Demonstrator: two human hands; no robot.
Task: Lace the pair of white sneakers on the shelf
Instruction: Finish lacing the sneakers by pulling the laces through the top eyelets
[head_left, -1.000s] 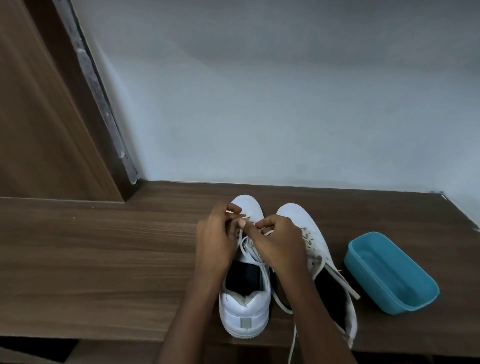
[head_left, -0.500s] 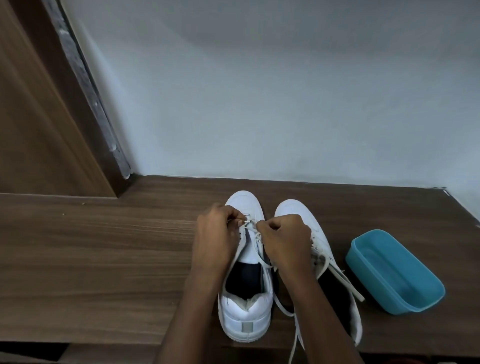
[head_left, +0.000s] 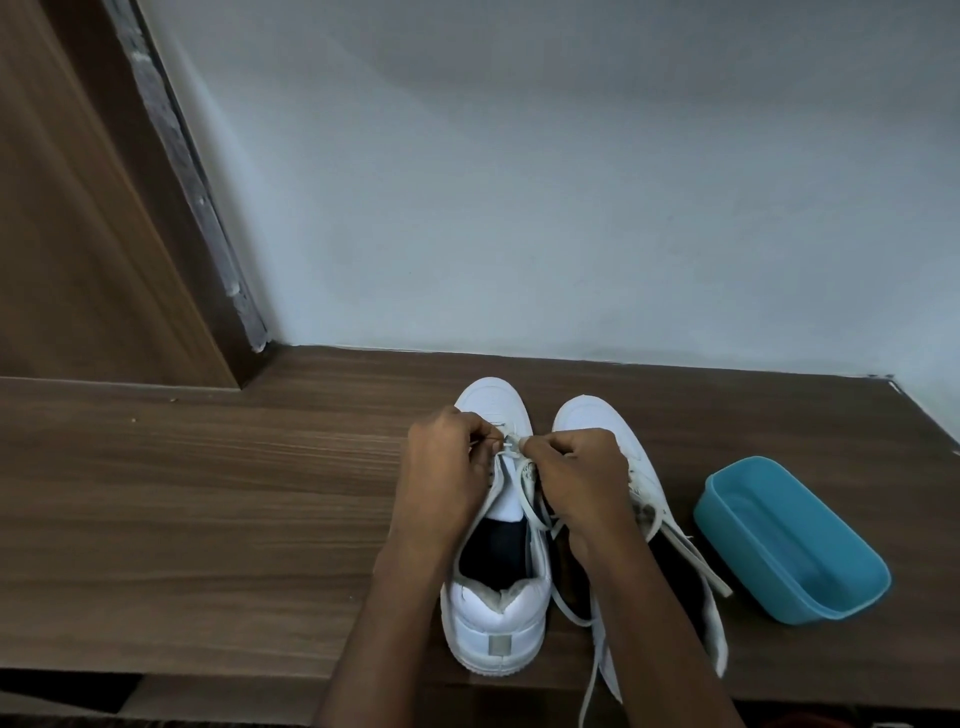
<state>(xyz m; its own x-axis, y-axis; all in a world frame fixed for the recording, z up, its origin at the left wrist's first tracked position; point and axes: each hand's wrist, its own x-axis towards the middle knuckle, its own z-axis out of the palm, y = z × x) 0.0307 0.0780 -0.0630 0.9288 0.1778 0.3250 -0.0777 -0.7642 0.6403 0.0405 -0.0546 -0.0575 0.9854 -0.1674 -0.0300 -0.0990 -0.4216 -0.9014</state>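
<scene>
The wooden shelf meets a pale wall. Left hand and right hand each pinch the lace at the front eyelets of the left sneaker, directly under the fingers. Lacing looks barely started; the right sneaker, beside the fingers, trails loose lace.

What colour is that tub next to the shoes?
The tub is turquoise blue, inside and out, best seen in the head view.

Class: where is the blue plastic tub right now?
Head view: the blue plastic tub sits on the wooden shelf, right of the right-hand white sneaker.
</scene>
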